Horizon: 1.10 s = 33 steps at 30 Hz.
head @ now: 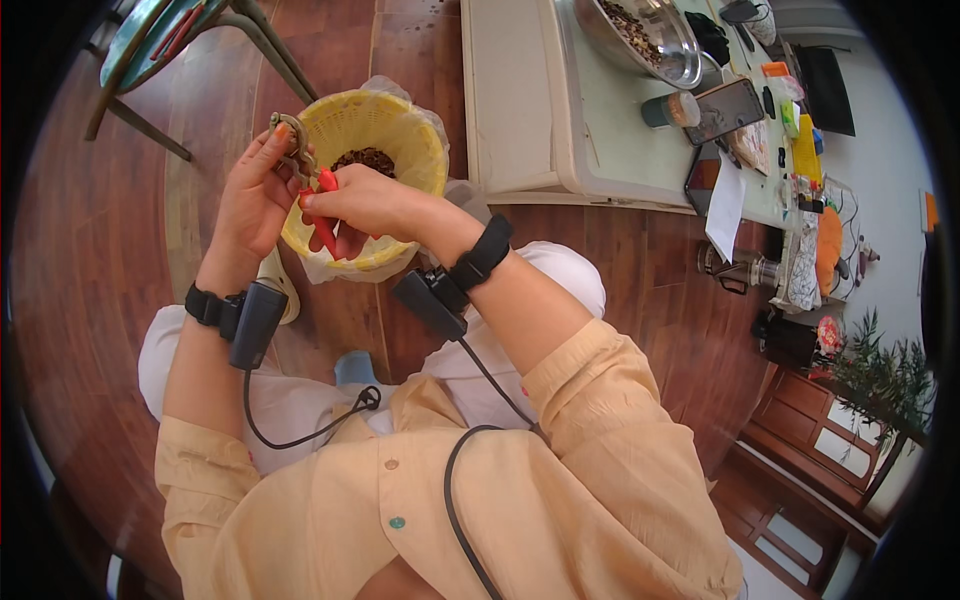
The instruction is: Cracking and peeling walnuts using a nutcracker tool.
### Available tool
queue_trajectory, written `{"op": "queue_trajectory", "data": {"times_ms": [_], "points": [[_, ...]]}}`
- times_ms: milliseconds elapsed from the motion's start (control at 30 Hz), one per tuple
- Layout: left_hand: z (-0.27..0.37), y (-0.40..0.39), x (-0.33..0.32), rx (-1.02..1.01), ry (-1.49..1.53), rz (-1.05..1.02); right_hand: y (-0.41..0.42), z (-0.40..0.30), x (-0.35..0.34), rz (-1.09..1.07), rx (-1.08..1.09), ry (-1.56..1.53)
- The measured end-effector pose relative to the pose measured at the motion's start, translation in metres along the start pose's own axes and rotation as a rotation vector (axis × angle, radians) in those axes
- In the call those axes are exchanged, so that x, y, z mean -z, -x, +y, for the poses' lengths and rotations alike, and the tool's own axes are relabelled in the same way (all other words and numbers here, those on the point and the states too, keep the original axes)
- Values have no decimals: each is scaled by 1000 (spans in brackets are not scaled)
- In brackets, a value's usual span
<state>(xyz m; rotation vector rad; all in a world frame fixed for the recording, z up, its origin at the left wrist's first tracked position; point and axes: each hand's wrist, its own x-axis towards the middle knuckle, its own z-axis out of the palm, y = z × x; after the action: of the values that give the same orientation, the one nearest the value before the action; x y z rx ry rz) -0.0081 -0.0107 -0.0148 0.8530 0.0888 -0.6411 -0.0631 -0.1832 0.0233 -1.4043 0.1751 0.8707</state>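
Observation:
My right hand (356, 206) grips the red handles of a hand tool (321, 214), which looks like pliers or a nut cracker. Its metal head (304, 154) reaches up to my left hand (262, 187). Between thumb and fingers, my left hand holds a small brown round thing (291, 139), perhaps a nut, at that metal head; the fingers hide part of it. Both hands are over the left side of a yellow plastic basket (427, 142) lined with a clear bag. Dark brown shells or bits (367, 160) lie in the bottom of the basket.
To the right, a glass-topped table (517, 97) bears a steel bowl (679, 52) of brown pieces, a lidded jar (667, 109), a phone (724, 112) and papers (726, 206). At upper left stands a chair or stool (135, 52) with red-handled tools (178, 31) on it.

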Motion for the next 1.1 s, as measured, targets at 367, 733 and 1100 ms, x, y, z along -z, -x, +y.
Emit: {"op": "queue_trajectory", "data": {"times_ms": [367,733,1100], "points": [[-6,-1,1,1,28,123,-12,7,-1,83,117,118],[3,-1,0,6,-6,4,-6,2,2,34,20,86],[-4,-1,0,-8,27,83,-14,9,-2,107,122,182]]}}
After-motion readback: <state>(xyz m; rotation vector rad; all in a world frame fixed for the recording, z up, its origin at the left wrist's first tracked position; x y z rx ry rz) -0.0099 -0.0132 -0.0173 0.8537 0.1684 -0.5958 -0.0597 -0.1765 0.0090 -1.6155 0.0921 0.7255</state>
